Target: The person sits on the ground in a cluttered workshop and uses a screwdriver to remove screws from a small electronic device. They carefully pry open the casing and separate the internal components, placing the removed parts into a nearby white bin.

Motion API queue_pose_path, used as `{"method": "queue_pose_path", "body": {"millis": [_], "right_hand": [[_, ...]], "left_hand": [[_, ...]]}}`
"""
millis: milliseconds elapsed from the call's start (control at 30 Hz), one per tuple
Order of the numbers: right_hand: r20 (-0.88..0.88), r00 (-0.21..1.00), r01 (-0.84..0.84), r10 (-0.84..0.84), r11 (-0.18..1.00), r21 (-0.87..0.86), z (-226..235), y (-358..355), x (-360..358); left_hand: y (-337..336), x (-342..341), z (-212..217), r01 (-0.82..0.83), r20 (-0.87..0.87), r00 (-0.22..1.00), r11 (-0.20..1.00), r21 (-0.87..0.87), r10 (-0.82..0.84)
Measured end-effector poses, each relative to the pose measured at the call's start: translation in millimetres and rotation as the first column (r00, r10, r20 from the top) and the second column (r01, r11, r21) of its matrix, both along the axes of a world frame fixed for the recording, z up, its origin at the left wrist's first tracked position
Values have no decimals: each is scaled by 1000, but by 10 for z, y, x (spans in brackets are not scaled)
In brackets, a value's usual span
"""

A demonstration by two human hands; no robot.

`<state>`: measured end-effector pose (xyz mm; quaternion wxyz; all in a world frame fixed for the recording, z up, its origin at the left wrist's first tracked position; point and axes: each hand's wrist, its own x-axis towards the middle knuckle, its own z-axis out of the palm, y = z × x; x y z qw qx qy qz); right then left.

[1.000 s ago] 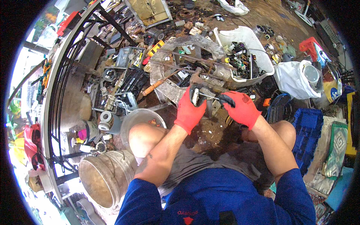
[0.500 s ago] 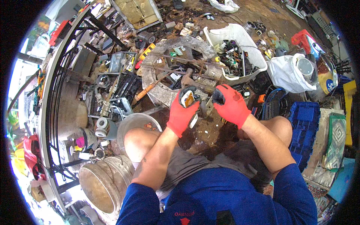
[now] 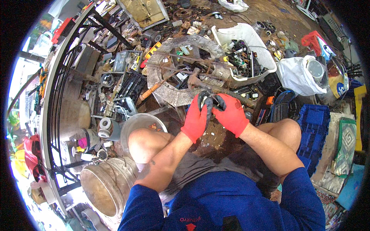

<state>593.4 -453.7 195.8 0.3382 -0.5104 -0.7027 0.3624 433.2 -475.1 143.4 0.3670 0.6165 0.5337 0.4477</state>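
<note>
Both my hands wear red gloves with dark fingertips and meet in front of my knees. In my left hand (image 3: 195, 120) is a small whitish piece (image 3: 204, 100), mostly hidden by the fingers. My right hand (image 3: 232, 116) has its thumb and fingers pinched together against that piece; whether it grips part of it is hidden. Just beyond the hands lies a hammer (image 3: 195, 79) with a rusty head, on a worn grey ring-shaped block (image 3: 178, 101). A tool with an orange-brown handle (image 3: 147, 92) rests across the block's left side.
Beyond the block, a white tub (image 3: 266, 54) holds dark scrap parts. A clear bucket (image 3: 127, 129) stands by my left knee, with a dirty white bucket (image 3: 90, 175) nearer. Blue plastic crates (image 3: 314, 129) lie on the right. A black metal frame (image 3: 58, 96) runs along the left.
My hands have come together. The left moved right, turning the piece so its brownish inside no longer shows; the right moved left to meet it.
</note>
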Motion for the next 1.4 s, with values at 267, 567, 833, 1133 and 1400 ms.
{"method": "queue_pose_path", "body": {"millis": [267,567,833,1133,1400], "right_hand": [[-122,990,-89,72,986,-140,-30,133,44],[-150,989,-5,11,999,35,127,60,10],[-199,975,17,-103,921,-390,-92,245,237],[288,935,-159,208,970,-185,-76,23,139],[-26,938,-336,345,889,-312,83,139,364]], "left_hand": [[47,-66,56,65,47,997,997,-51,-63],[207,-233,-14,186,620,785,946,-266,20],[208,-203,439,197,751,625,888,-415,213],[235,-235,338,275,502,860,911,-307,-90],[496,-709,430,-19,595,783,962,-271,183]]}}
